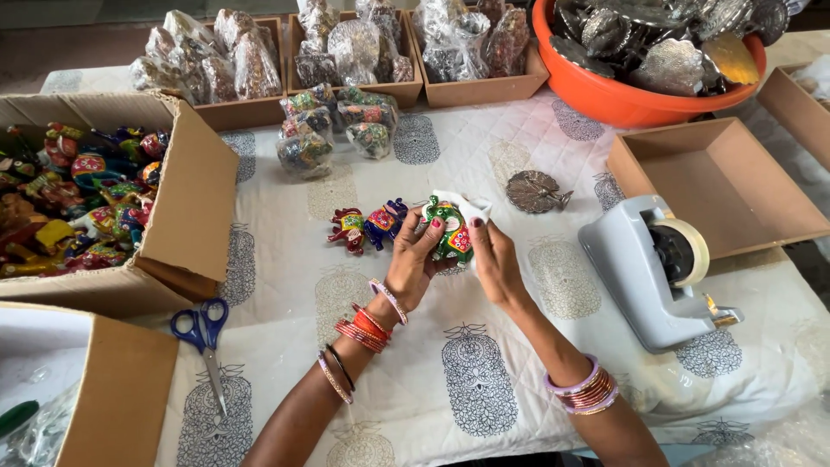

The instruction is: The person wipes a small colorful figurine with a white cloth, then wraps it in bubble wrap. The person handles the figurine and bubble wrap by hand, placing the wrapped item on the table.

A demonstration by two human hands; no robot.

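Table (536,346): covered by a white quilted cloth with grey printed motifs; everything else lies on it.
Big carton (186,203): open cardboard box at the left, filled with brightly painted figurines.
Orange tub (605,99): round plastic basin at the top right, piled with dark and silvery metal pieces.
Empty tray (718,186): shallow brown cardboard tray at the right, just behind the tape dispenser.
Back trays (484,86): a row of cardboard trays along the far edge, holding items wrapped in clear plastic.
Tape dispenser (635,277): grey desktop model with a roll of tape, right of the hands, apart from them.
Scissors (205,337): blue-handled, lying near the carton's front corner, blades toward the viewer.
Metal peacock (534,190): small dark piece lying just right of the hands.
Spare elephants (367,227): two painted figurines, one red and one blue, standing just left of the hands.
Left hand (415,264): fingers curled around the green elephant's left side, gripping it.
Right hand (493,259): fingers closed on the elephant's right side and on the white wrap.
Green elephant (450,233): small painted figurine held between both hands above the table centre.
White wrap (467,206): a thin sheet behind the elephant's top, touching it.
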